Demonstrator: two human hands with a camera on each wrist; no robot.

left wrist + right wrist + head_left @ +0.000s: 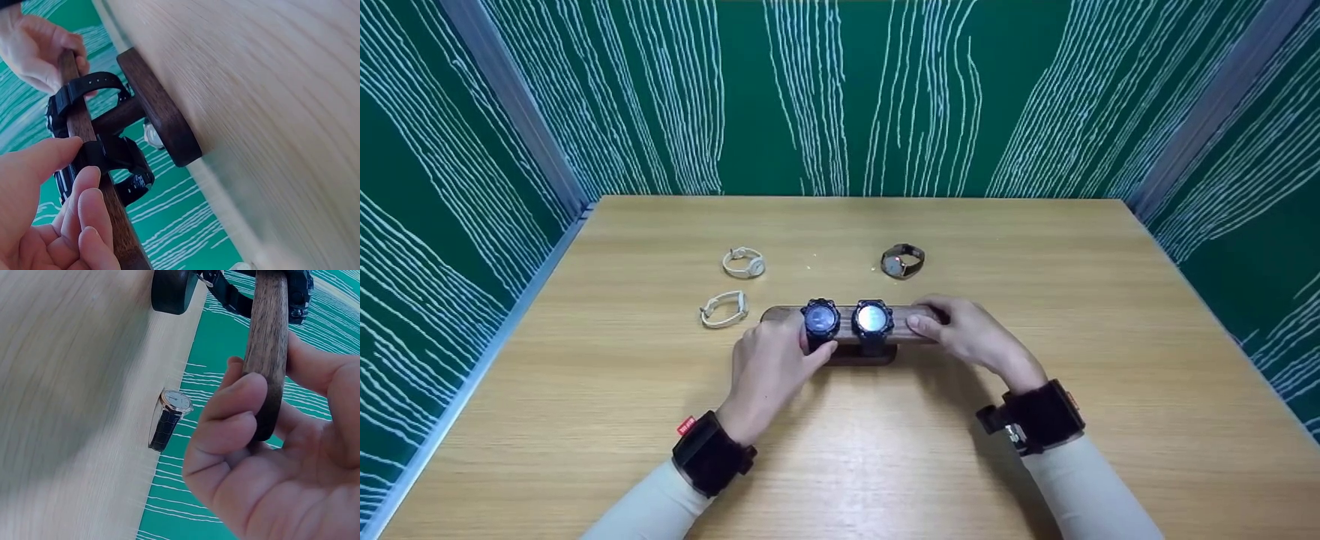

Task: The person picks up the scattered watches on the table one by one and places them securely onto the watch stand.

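A dark wooden watch stand (846, 328), a horizontal bar on a short post with a rounded base (160, 107), stands in front of me. Two black watches are strapped around its bar: the left one (820, 320) has a dark face, the right one (873, 319) a bright, glowing face. My left hand (769, 364) pinches the left watch on the bar, thumb at its strap in the left wrist view and index finger partly hidden behind. With thumb and curled fingers, my right hand (979, 335) grips the bar's right end (269, 354).
Behind the stand lies a watch with a dark strap and round dial (893, 265). Two pale watches, one farther back (755, 266) and one nearer (742, 302), lie to the left. Green walls with white lines border the wooden table (840, 480).
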